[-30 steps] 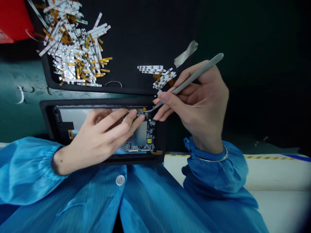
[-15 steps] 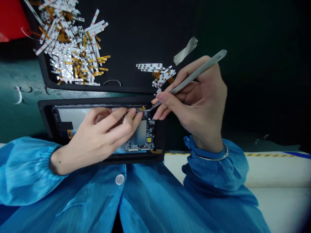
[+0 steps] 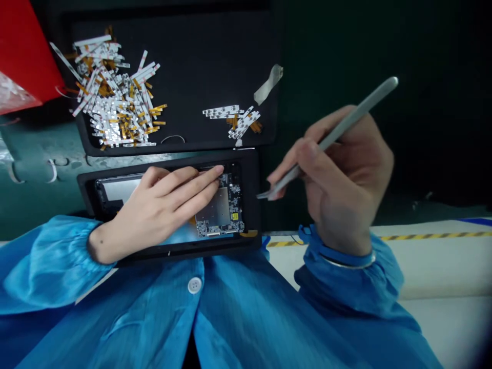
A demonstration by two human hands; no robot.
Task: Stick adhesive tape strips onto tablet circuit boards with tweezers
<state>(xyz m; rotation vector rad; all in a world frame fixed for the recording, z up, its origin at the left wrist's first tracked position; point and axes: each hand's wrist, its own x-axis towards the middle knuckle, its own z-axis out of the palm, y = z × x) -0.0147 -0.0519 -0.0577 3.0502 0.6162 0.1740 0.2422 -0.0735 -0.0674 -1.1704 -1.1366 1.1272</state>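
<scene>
An opened tablet-like device [image 3: 115,189] lies in a black foam tray [image 3: 253,205] close to my body, with its circuit board [image 3: 217,207] showing on the right part. Across the device rests my left hand [image 3: 165,205], fingers stretched out and side by side. Its fingertips touch the upper edge near the board and hide what lies under them. My right hand [image 3: 342,174] grips metal tweezers [image 3: 346,123] to the right of the tray. Their tips point down-left and are apart from the board; I see nothing held in them.
Behind stands a larger black tray [image 3: 184,56] with a heap of white strips with orange flex ends [image 3: 119,102]. A small group of such strips [image 3: 246,123] and a crumpled tape piece [image 3: 269,84] lie at its right. A red bin [image 3: 31,46] is far left.
My right hand has drawn the tweezers away from the board to the right. My left fingers have straightened and lie flatter on the device's upper edge. The view has shifted slightly.
</scene>
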